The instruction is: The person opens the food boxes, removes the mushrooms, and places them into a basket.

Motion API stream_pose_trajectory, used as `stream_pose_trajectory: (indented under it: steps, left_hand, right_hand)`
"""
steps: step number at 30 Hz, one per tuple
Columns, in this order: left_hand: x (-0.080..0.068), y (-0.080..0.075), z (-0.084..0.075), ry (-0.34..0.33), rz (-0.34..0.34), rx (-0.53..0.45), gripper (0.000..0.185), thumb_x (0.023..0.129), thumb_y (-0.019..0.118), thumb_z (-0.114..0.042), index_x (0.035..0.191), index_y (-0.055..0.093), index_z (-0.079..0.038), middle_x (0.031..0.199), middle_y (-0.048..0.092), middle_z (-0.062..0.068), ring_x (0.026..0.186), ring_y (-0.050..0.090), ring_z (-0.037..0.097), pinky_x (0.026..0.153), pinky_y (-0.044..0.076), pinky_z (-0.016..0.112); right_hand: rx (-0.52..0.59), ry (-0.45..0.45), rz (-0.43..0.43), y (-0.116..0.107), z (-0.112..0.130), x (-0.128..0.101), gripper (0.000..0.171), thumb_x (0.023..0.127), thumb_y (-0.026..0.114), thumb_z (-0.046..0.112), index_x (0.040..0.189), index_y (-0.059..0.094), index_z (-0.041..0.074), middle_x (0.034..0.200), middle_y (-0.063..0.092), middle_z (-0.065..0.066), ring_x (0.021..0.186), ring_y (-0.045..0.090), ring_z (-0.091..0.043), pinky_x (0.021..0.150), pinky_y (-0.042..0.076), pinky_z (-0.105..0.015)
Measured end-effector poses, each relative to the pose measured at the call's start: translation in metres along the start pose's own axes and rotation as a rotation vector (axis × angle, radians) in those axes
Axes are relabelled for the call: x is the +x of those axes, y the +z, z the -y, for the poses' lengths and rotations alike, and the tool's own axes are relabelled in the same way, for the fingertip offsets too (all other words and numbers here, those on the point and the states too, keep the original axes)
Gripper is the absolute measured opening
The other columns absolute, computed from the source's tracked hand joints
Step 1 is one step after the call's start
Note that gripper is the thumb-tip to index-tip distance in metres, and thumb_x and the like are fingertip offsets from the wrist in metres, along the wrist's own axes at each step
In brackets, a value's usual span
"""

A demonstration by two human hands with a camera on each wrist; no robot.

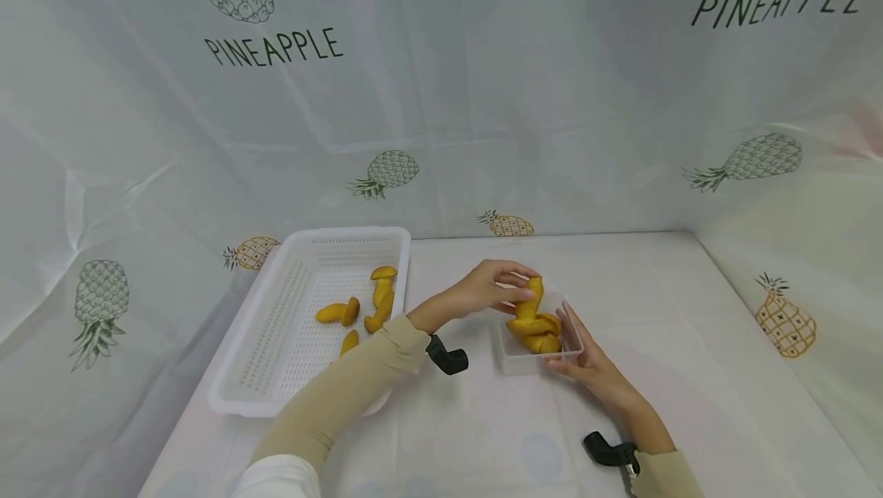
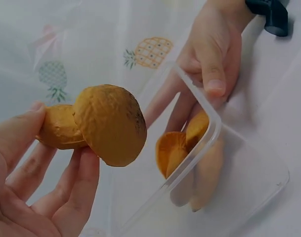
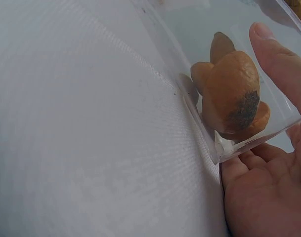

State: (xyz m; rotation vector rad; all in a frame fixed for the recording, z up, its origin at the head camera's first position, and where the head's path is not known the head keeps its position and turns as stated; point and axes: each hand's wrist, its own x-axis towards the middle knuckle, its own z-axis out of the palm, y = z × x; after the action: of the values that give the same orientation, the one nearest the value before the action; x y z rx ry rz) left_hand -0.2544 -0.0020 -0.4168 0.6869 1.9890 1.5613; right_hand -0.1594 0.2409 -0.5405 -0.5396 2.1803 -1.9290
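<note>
My left hand [image 1: 491,285] pinches a yellow-brown toy mushroom [image 1: 530,300] by its stem, over a clear plastic container [image 1: 519,364]. Its rounded cap [image 2: 110,126] faces away from the thumb in the left wrist view. Other mushrooms [image 1: 547,343] of the same colour lie inside the container; one cap [image 3: 232,91] with a dark patch shows through its wall. Around the container's right corner, my right hand [image 1: 599,377] grips the box, thumb at the near wall and fingers along the right side.
To the left stands a white perforated plastic basket [image 1: 265,360] holding several more mushrooms [image 1: 382,287]; my left forearm crosses over its near right part. A white cloth covers the table [image 1: 483,437]. Behind hangs a pineapple-print curtain [image 1: 448,99], with more curtain at both sides.
</note>
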Motion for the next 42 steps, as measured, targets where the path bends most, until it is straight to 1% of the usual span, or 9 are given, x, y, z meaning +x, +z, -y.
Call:
stream_pose_trajectory:
  steps: [2,5,8,10,15,22,28,33,42]
  left_hand:
    - [-0.003,-0.004,-0.001,-0.006,-0.015,-0.024,0.037,0.094,0.071,-0.013,0.130,0.065,-0.008,0.118,0.069,0.008,0.096,0.070,0.019,0.077,0.060,0.043]
    - [-0.009,-0.010,-0.002,-0.015,-0.035,-0.071,0.038,0.095,0.071,-0.013,0.132,0.063,-0.007,0.121,0.067,0.009,0.098,0.069,0.021,0.078,0.060,0.045]
    - [-0.014,-0.017,-0.003,-0.020,-0.055,-0.108,0.039,0.095,0.070,-0.012,0.133,0.062,-0.006,0.123,0.066,0.010,0.100,0.069,0.022,0.079,0.060,0.045]
    - [-0.018,-0.023,-0.003,-0.022,-0.070,-0.129,0.039,0.096,0.069,-0.012,0.134,0.061,-0.006,0.123,0.066,0.011,0.101,0.069,0.023,0.079,0.060,0.044]
    - [-0.028,-0.037,-0.005,-0.030,-0.118,-0.161,0.040,0.097,0.067,-0.011,0.135,0.059,-0.006,0.125,0.064,0.013,0.103,0.068,0.025,0.083,0.058,0.048]
    - [-0.048,-0.059,-0.009,-0.029,-0.197,-0.180,0.042,0.098,0.064,-0.007,0.139,0.055,-0.004,0.132,0.060,0.017,0.103,0.067,0.027,0.085,0.057,0.049]
    - [-0.066,-0.081,-0.010,-0.038,-0.254,-0.170,0.044,0.099,0.063,-0.013,0.141,0.052,-0.006,0.132,0.059,0.017,0.102,0.067,0.029,0.087,0.057,0.045]
    - [-0.083,-0.100,-0.008,-0.023,-0.295,-0.170,0.045,0.101,0.061,-0.015,0.143,0.049,-0.005,0.133,0.058,0.019,0.107,0.065,0.031,0.091,0.055,0.047]
    - [-0.119,-0.137,-0.001,-0.043,-0.407,-0.201,0.051,0.102,0.059,-0.018,0.149,0.042,-0.006,0.139,0.054,0.019,0.109,0.064,0.020,0.097,0.051,0.047]
  right_hand:
    - [-0.005,0.007,-0.001,0.000,0.000,0.000,0.101,0.094,0.067,0.001,0.161,-0.004,0.026,0.164,-0.005,-0.022,0.148,-0.009,-0.042,0.105,0.018,-0.005]
    - [-0.028,0.028,-0.009,0.001,0.000,-0.001,0.101,0.094,0.068,0.004,0.161,-0.003,0.028,0.165,-0.004,-0.021,0.148,-0.008,-0.042,0.116,0.015,-0.028]
    - [-0.053,0.041,-0.017,0.002,0.001,-0.001,0.100,0.094,0.068,0.006,0.161,-0.003,0.027,0.165,-0.002,-0.020,0.148,-0.005,-0.043,0.112,0.008,-0.055]
    - [-0.061,0.038,-0.023,0.002,0.002,-0.002,0.101,0.094,0.069,0.005,0.162,-0.004,0.024,0.165,-0.001,-0.021,0.148,-0.004,-0.044,0.109,0.008,-0.061]
    - [-0.070,0.032,-0.027,0.001,0.002,-0.004,0.101,0.094,0.069,0.004,0.162,-0.004,0.022,0.165,-0.001,-0.022,0.147,-0.003,-0.047,0.110,0.013,-0.056]
    - [-0.049,0.011,-0.019,-0.002,-0.001,-0.005,0.101,0.093,0.068,0.002,0.162,-0.004,0.023,0.164,-0.004,-0.022,0.147,-0.006,-0.047,0.101,0.025,-0.009]
    - [-0.059,0.015,-0.023,-0.003,-0.001,-0.005,0.101,0.093,0.068,0.002,0.161,-0.004,0.021,0.164,-0.003,-0.022,0.147,-0.006,-0.046,0.112,0.020,-0.029]
    - [-0.068,0.024,-0.017,-0.002,0.000,-0.005,0.101,0.094,0.068,0.004,0.161,-0.005,0.023,0.165,-0.003,-0.019,0.148,-0.007,-0.044,0.112,0.021,-0.028]
    - [-0.047,0.027,-0.010,0.001,0.001,-0.001,0.102,0.094,0.068,0.003,0.161,-0.005,0.024,0.165,-0.004,-0.020,0.147,-0.007,-0.046,0.108,0.007,-0.069]
